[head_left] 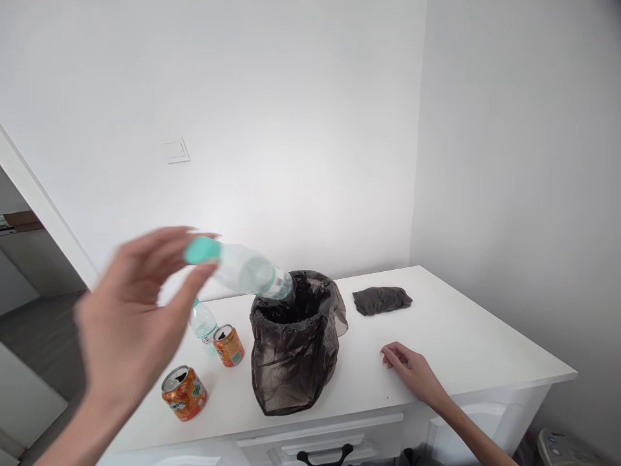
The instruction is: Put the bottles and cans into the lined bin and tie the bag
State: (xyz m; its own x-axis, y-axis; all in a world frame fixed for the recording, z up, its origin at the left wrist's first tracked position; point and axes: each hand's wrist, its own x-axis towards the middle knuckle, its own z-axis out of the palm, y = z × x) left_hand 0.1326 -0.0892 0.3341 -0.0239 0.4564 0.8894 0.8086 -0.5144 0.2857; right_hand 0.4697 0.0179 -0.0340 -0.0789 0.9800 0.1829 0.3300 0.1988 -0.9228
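Observation:
My left hand (130, 323) is raised at the left, blurred by motion. Its thumb and fingertips are round the teal cap of a clear plastic bottle (245, 270). The bottle is tilted, and its bottom end is at the rim of a small bin lined with a dark bag (294, 343). My right hand (410, 369) rests palm down on the white tabletop (460, 336), right of the bin, fingers loosely bent and holding nothing.
Left of the bin stand two open orange cans, one nearer (184, 393) and one further back (228, 345), with a second small water bottle (202, 321) behind them. A folded dark bag (381, 299) lies at the back right. A black drawer handle (325, 456) sits below the table's front edge.

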